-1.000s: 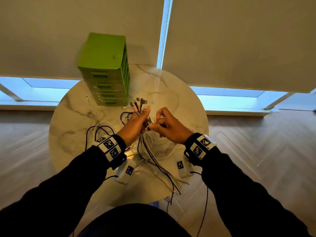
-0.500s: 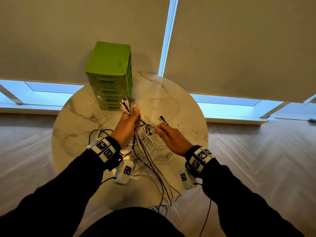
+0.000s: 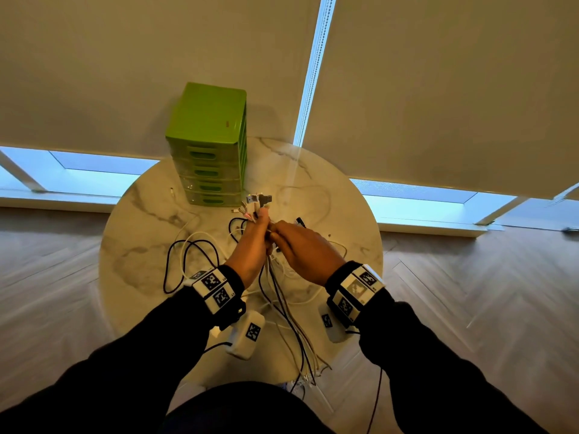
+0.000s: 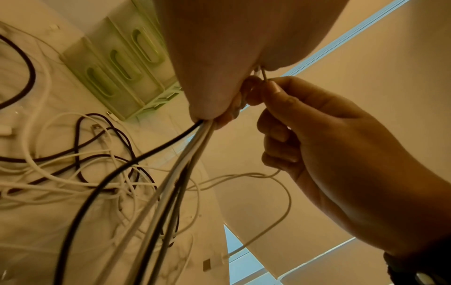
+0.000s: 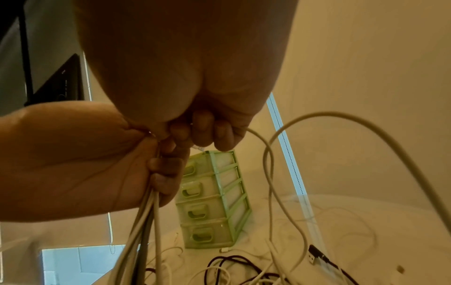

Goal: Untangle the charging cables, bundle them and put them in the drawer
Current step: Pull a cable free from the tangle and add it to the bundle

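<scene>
My left hand (image 3: pixel 255 242) grips a bunch of white and black charging cables (image 3: pixel 282 302) above the round marble table (image 3: pixel 141 245), their plugs (image 3: pixel 258 200) sticking up past the fist. The strands hang down over the near edge. In the left wrist view the bundle (image 4: pixel 175 165) leaves the left hand (image 4: pixel 219 108). Pressed against it, my right hand (image 3: pixel 297 242) curls round one white cable (image 5: pixel 273 158); its fingers (image 4: pixel 280 119) pinch this cable at the bunch. Loose tangled cables (image 3: pixel 191 255) lie on the table. The green drawer unit (image 3: pixel 210 151) stands at the back, drawers closed.
A black USB plug (image 3: pixel 300 221) lies on the table just past my right hand, also visible as a black plug (image 5: pixel 317 254) in the right wrist view. Roller blinds cover the window behind the table. Wood floor surrounds it.
My right hand has come back to the left hand and now meets it at the bunch. The left hand with the plugs has shifted right, away from the drawer unit.
</scene>
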A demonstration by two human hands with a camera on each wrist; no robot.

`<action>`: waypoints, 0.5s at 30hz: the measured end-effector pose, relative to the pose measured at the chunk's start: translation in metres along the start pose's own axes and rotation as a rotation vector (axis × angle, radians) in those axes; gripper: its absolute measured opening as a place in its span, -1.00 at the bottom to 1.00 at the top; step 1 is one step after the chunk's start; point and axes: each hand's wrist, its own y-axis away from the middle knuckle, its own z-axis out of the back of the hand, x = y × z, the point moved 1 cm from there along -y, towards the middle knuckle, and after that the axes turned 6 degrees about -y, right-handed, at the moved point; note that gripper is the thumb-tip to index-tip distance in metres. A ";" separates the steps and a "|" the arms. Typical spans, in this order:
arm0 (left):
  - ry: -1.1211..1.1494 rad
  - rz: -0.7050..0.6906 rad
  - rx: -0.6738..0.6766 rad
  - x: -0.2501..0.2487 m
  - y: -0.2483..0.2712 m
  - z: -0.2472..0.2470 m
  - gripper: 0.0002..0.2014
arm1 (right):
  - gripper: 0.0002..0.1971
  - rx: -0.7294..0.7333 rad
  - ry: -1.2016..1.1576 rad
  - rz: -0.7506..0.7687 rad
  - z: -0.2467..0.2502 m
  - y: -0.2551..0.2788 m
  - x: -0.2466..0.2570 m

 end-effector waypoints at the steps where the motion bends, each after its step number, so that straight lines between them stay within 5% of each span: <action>1: 0.005 -0.014 -0.007 0.001 0.000 0.002 -0.66 | -0.75 0.012 -0.007 -0.012 -0.003 0.001 -0.001; 9: 0.048 -0.099 0.050 -0.019 -0.007 0.019 -0.52 | -0.65 -0.013 -0.235 -0.089 -0.032 0.015 -0.031; 15: 0.134 -0.087 0.013 -0.057 -0.009 0.041 -0.54 | -0.49 0.300 0.089 -0.197 -0.043 0.010 -0.060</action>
